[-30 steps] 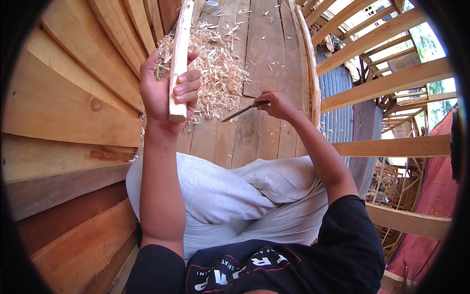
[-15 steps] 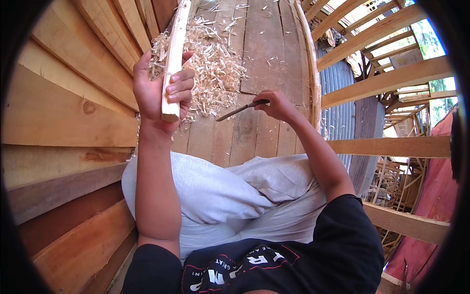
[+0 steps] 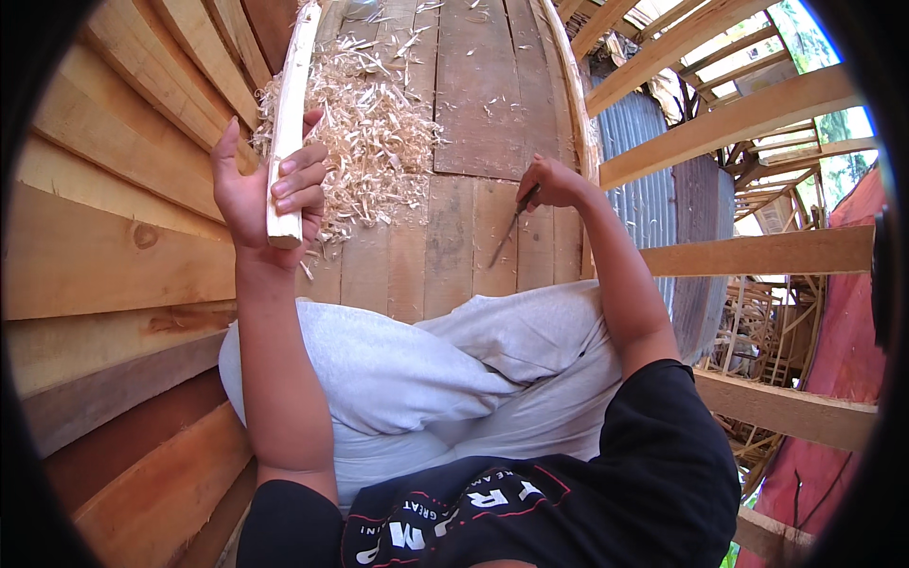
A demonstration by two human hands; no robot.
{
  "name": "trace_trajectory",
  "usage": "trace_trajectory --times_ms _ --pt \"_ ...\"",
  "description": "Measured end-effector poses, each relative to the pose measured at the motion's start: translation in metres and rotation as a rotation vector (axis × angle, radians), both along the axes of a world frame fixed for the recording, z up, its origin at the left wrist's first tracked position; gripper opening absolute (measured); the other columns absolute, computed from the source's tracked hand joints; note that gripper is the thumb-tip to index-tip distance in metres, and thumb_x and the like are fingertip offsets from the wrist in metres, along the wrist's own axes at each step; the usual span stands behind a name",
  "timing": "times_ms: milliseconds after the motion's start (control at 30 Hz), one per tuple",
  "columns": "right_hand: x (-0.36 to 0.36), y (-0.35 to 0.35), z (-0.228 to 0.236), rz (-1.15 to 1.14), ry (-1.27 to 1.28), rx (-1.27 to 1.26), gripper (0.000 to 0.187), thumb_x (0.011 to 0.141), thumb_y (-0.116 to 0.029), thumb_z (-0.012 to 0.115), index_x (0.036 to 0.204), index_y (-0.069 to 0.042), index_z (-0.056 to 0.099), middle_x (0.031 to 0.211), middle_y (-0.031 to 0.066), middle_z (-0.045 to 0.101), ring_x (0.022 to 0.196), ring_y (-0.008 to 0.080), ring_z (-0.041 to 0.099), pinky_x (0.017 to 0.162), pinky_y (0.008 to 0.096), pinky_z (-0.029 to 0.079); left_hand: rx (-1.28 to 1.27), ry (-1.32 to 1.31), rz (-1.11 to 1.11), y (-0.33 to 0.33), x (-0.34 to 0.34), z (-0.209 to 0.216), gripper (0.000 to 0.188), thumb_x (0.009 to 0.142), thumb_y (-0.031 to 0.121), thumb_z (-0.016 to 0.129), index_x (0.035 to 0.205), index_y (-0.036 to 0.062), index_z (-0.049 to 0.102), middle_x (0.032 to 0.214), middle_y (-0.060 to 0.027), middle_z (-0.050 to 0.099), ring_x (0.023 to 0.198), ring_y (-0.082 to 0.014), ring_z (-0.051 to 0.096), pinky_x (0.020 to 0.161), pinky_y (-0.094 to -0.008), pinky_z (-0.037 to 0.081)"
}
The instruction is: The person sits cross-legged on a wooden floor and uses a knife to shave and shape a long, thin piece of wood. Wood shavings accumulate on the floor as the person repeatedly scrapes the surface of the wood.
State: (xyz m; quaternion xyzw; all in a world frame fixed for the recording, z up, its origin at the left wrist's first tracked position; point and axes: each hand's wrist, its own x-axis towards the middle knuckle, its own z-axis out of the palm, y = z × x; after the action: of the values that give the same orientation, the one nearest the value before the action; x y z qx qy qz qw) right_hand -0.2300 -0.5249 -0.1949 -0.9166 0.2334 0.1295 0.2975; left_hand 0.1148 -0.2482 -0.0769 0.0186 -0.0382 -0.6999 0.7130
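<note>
My left hand [image 3: 270, 194] is wrapped round the near end of a long, pale, bare stick of wood [image 3: 296, 85], its thumb stretched out to the left. The stick points away from me and runs out at the top of the view. To the right, my right hand [image 3: 554, 182] grips the dark handle of a knife [image 3: 507, 235]. The thin blade slants down and to the left, apart from the stick. Both hands are held above the plank floor, beyond my crossed legs in grey trousers.
A heap of curled wood shavings [image 3: 369, 142] lies on the plank floor [image 3: 454, 246] beyond my hands. A wall of overlapping boards [image 3: 123, 222] rises close on the left. On the right stand a slatted wooden railing [image 3: 757, 251] and corrugated metal sheets [image 3: 636, 151].
The knife has swung so its blade points more toward me, with my right hand slightly further right. My left hand and the stick appear further left, as does much of the scene.
</note>
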Motion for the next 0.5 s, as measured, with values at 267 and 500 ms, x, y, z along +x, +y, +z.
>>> trace_trajectory --times_ms 267,500 --pt "0.007 0.004 -0.001 -0.188 -0.275 0.009 0.032 0.060 0.002 0.081 0.091 -0.005 0.076 0.083 0.0085 0.072 0.088 0.0243 0.064 0.077 0.0343 0.051 0.013 -0.013 0.005 0.003 0.002 -0.001 0.078 0.092 0.050 0.055 0.134 -0.0118 0.032 0.076 -0.0073 0.041 0.054 -0.0112 0.042 0.043 -0.0215 0.040" --pt "-0.044 -0.030 -0.011 -0.016 -0.045 -0.148 0.030 0.061 0.004 0.080 0.090 -0.003 0.075 0.086 0.0091 0.073 0.081 0.0213 0.068 0.073 0.0329 0.053 0.031 -0.030 0.009 -0.001 -0.003 -0.002 0.079 0.092 0.044 0.057 0.139 -0.0110 0.025 0.074 -0.0061 0.041 0.053 -0.0101 0.044 0.044 -0.0215 0.042"
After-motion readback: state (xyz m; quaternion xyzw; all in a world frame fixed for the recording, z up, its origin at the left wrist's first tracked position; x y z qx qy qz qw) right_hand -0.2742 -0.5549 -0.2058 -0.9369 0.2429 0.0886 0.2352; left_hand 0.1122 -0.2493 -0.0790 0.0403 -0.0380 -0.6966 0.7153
